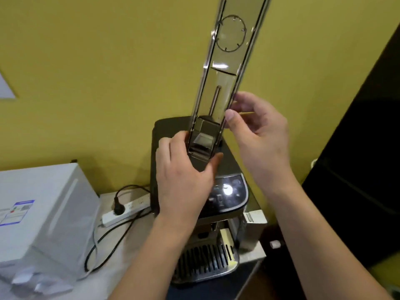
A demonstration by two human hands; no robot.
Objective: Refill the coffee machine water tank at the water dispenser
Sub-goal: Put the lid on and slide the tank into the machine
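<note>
The coffee machine water tank [229, 68] is a long, narrow, smoky clear container, held tilted up over the dark coffee machine [231, 167], with its top end running out of view. I cannot tell whether there is water in it. My left hand [184, 180] grips its lower end, thumb on the right side and fingers on the left. My right hand [264, 137] pinches the tank's right edge a little higher, the thumb in front and the fingers behind. No water dispenser is in sight.
The machine's lit control panel [227, 191] and slotted drip tray [205, 260] face me. A white box-shaped appliance [43, 208] stands at the left, with a white power strip [127, 210] and black cable between. A tall dark cabinet [357, 169] stands at the right against the yellow wall.
</note>
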